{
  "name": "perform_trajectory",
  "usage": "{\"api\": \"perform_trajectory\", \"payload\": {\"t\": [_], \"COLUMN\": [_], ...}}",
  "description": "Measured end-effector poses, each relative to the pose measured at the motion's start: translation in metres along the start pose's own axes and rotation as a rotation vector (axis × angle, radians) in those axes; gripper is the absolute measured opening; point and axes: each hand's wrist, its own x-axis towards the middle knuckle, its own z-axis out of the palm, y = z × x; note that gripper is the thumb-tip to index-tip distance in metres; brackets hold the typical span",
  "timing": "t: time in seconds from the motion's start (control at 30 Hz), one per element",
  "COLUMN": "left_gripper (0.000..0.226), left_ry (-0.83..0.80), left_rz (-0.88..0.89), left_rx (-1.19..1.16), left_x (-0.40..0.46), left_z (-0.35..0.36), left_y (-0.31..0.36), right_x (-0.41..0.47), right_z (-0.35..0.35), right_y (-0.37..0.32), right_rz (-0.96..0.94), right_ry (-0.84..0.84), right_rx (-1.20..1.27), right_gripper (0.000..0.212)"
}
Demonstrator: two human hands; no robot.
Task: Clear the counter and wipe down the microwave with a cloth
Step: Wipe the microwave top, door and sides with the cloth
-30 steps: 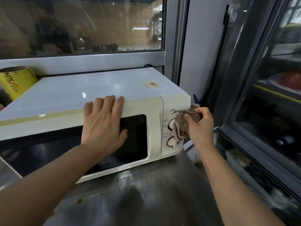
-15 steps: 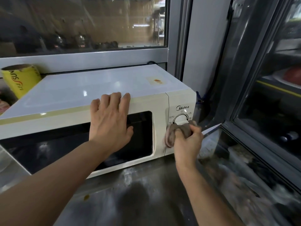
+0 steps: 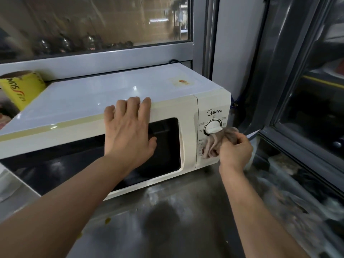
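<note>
Hands at work on a cream-white boxy microwave (image 3: 111, 101) standing on the wet steel counter (image 3: 186, 220).

Left hand (image 3: 128, 133) lies flat and straight-fingered on the door's top edge, holding nothing. Right hand (image 3: 235, 152), at four o'clock from the round white upper dial (image 3: 213, 127), has its grip curled tight round a bunched grey-brown cloth (image 3: 216, 144) pressed on the control panel just under that dial. At ten o'clock, a yellow paper bag (image 3: 20, 88) stands beside the microwave.
</note>
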Motion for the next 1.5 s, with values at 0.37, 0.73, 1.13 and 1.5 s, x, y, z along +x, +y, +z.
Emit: {"api": "perform_trajectory", "payload": {"t": [0.37,0.73,1.13,1.5], "left_gripper": [0.082,0.080,0.080,0.084], "left_ry": [0.000,0.016,0.018,-0.017], "left_rz": [-0.003,-0.017,-0.010,-0.013], "left_rx": [-0.008,-0.018,-0.009,-0.009], "left_x": [0.000,0.001,0.000,0.000], "left_z": [0.002,0.002,0.001,-0.002], "left_y": [0.000,0.001,0.000,0.001], "right_x": [-0.056,-0.065,-0.076,-0.039], "right_z": [-0.009,-0.021,-0.022,-0.053], "right_y": [-0.005,0.014,0.079,0.009], "right_rz": [-0.506,-0.616,-0.270,-0.335], "right_ry": [-0.195,-0.337,-0.377,0.011], "right_rx": [-0.319,-0.320,-0.385,-0.192], "right_gripper": [0.025,0.036,0.034,0.025]}}
